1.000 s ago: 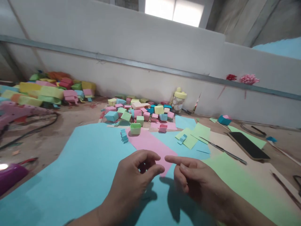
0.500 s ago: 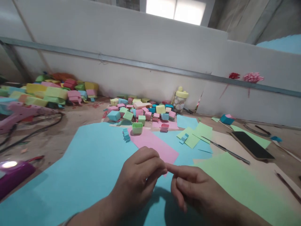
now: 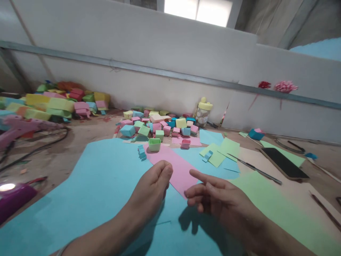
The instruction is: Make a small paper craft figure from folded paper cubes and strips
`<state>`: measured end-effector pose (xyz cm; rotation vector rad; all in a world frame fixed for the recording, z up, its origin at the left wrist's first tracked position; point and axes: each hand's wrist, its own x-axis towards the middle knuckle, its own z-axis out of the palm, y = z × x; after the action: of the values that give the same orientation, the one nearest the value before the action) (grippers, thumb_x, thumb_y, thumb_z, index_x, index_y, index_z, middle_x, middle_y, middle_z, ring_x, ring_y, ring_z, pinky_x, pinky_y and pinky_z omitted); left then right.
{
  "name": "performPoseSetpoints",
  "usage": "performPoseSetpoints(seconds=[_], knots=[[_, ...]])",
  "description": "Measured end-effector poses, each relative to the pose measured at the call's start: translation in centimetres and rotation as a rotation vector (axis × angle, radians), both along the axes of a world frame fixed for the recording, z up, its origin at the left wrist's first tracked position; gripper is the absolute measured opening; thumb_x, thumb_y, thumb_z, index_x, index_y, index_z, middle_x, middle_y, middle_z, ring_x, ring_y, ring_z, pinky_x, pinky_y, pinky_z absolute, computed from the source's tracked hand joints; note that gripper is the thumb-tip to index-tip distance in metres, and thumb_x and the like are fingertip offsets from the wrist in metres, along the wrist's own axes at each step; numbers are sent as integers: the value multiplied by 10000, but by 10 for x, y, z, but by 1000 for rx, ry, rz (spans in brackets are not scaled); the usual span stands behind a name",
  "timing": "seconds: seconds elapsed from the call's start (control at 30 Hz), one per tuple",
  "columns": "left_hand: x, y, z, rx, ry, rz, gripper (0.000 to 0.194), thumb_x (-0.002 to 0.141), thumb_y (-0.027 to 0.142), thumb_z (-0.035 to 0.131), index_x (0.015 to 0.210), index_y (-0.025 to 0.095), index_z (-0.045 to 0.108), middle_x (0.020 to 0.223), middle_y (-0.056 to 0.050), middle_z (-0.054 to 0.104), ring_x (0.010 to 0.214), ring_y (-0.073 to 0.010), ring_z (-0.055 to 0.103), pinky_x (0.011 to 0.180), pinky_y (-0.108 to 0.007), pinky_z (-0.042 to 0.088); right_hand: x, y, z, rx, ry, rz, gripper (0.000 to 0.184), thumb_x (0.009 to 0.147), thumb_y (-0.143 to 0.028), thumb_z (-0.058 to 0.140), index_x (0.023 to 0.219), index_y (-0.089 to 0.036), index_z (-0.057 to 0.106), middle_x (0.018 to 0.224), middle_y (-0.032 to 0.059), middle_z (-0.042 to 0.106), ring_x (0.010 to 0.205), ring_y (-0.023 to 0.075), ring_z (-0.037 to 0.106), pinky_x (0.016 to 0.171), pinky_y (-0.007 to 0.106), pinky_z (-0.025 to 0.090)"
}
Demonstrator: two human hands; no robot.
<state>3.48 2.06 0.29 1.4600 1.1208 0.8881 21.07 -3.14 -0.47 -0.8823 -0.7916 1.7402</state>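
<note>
"Blue first: what to note at the near centre?"

"Note the large blue sheet (image 3: 106, 185), spread flat, with 1 pink sheet (image 3: 176, 167) lying on top, slanting from far left to near right."

"And above, with 2 bare hands raised?"

"See the left hand (image 3: 149, 188) closed, thumb pressed down on curled fingers, by the pink sheet's left edge. Can't tell about anything small pinched inside."

"And over to the right?"

"Find the right hand (image 3: 221, 199) open and loose, index finger pointing left, in front of the pink sheet's near right edge. Well apart from the left hand, touching nothing visible."

"Anything farther off?"

"At the pink sheet's far end, 1 open green box (image 3: 154, 145); just left of that, a folded blue strip (image 3: 142, 152). To the right, 1 small pink box (image 3: 185, 143). Behind, a pile of paper boxes (image 3: 160, 124), with a yellow-lidded jar (image 3: 203, 113) at the far right of the pile."

"And at the edges?"

"Look right for the black phone (image 3: 283, 163), with a slim dark tool (image 3: 259, 172) nearer, to its left. Look left for the pink glue gun (image 3: 23, 128), a purple object (image 3: 17, 201) nearer still."
</note>
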Motion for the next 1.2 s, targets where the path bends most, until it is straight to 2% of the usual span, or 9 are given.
performPoseSetpoints(seconds=[0.17,0.27,0.4,0.53,0.7,0.93,1.03,1.13,1.2], knots=[[1,-7,1,26,-3,-71,318,861,402,365,603,216,364,474,87,297,422,-86,238,399,-200,214,0,0,-3,-7,50,-5,366,857,-238,514,1200,-113,503,1034,175,665,937,252,631,775,368,413],[1,-6,-4,99,106,-104,278,845,334,430,603,203,469,475,65,418,440,-89,372,438,-202,299,1,1,-3,-5,61,-17,391,882,-237,466,1239,-81,438,1047,201,654,949,266,630,810,388,405],[-2,-4,-11,503,260,-115,164,802,252,540,661,195,601,608,19,577,570,-110,517,548,-207,379,1,2,-1,-47,83,-32,405,914,-241,397,1280,-71,366,1079,212,636,939,237,635,809,349,413],[-5,-3,-16,987,429,-197,150,838,173,476,742,173,591,653,-2,567,582,-110,510,552,-206,370,-1,0,1,-144,61,-63,372,907,-245,402,1232,-66,420,1028,193,662,867,196,653,727,281,440],[-1,-7,-20,1180,656,-188,270,844,100,328,628,180,469,581,8,438,464,-119,372,437,-239,279,-7,-5,5,-159,39,-62,356,901,-254,413,1204,-71,457,979,179,681,832,196,655,694,273,441],[-5,-6,-18,1009,557,-64,181,868,156,302,727,202,406,661,13,424,537,-141,392,482,-258,293,-7,-6,12,-174,49,-94,395,890,-263,451,1223,-50,447,1041,207,655,898,249,647,744,315,434],[-4,-5,-6,533,309,-105,241,898,291,292,674,218,341,574,54,370,496,-116,349,474,-242,301,-5,-5,11,-157,57,-76,392,888,-275,456,1216,-60,464,1040,199,658,893,249,648,750,325,429],[0,-11,5,1,53,-302,345,911,366,249,599,221,275,484,85,269,420,-85,244,401,-213,249,-1,-2,8,-109,20,-59,375,897,-288,444,1195,-66,492,1016,194,668,867,233,650,721,316,431],[1,-20,5,-152,-14,-484,378,910,371,278,577,205,341,476,71,336,414,-79,297,391,-209,288,2,1,6,-72,-3,-59,353,900,-289,441,1162,-68,524,994,187,676,839,223,653,709,314,430]])
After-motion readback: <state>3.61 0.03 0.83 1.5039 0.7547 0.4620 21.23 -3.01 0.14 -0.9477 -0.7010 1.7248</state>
